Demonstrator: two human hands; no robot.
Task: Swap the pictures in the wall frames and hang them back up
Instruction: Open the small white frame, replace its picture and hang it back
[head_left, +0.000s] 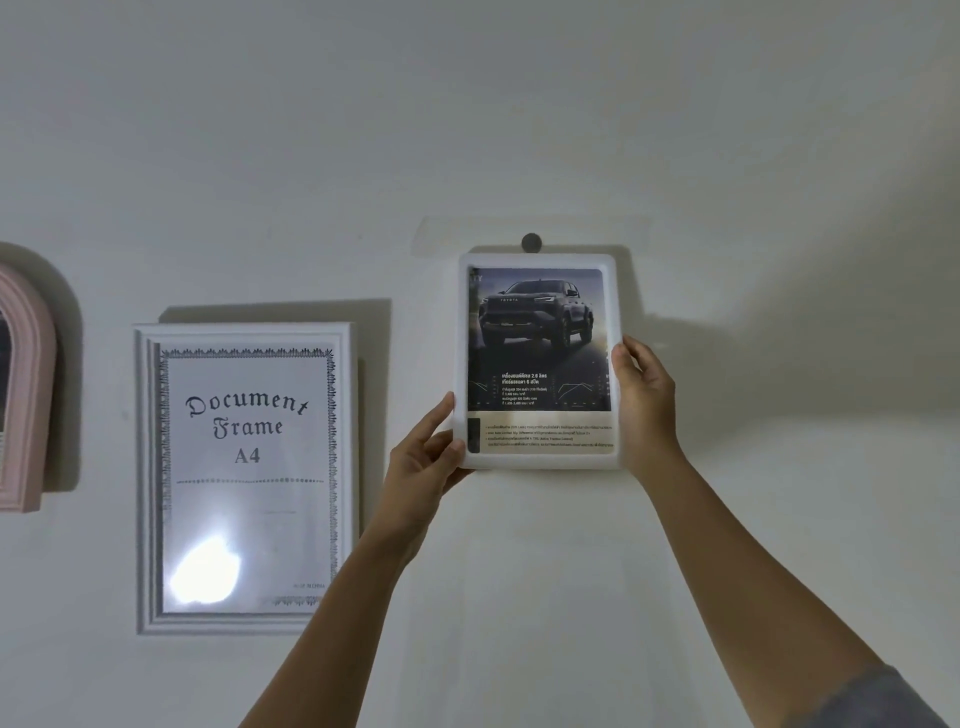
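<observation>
A small white frame (540, 261) with rounded corners shows a dark pickup-truck picture and is held flat against the wall. My left hand (423, 457) grips its lower left corner. My right hand (644, 395) grips its right edge. A round grey wall hook (531, 242) sits just above the frame's top edge. To the left hangs a larger white frame (150, 478) with a sheet that reads "Document Frame A4".
A pink arched frame (28, 395) hangs at the far left edge of the view. The pale wall (779, 519) spreads to the right and above. A bright reflection glares on the larger frame's glass.
</observation>
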